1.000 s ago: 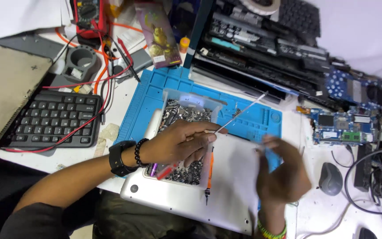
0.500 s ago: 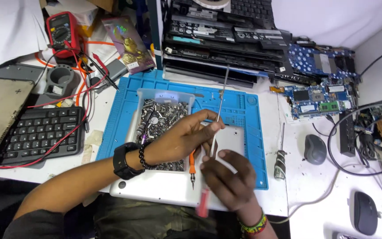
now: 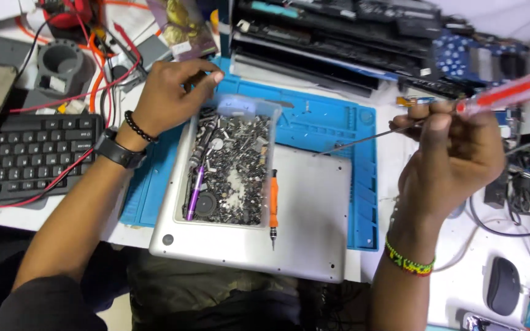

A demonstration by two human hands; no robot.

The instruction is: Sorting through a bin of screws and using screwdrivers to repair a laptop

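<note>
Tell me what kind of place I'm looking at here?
Most likely an electronics repair bench: a silver laptop lies closed on a blue work mat, a clear tray of screws and small parts sits on it, and opened laptops are stacked behind.

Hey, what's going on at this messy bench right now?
A person sits at a crowded repair bench. The right hand holds up a long thin screwdriver with a red and clear handle, clear of the bench. The left hand rests at the top edge of a clear plastic tray of small screws, which sits on a silver laptop shell over a blue work mat.
</note>
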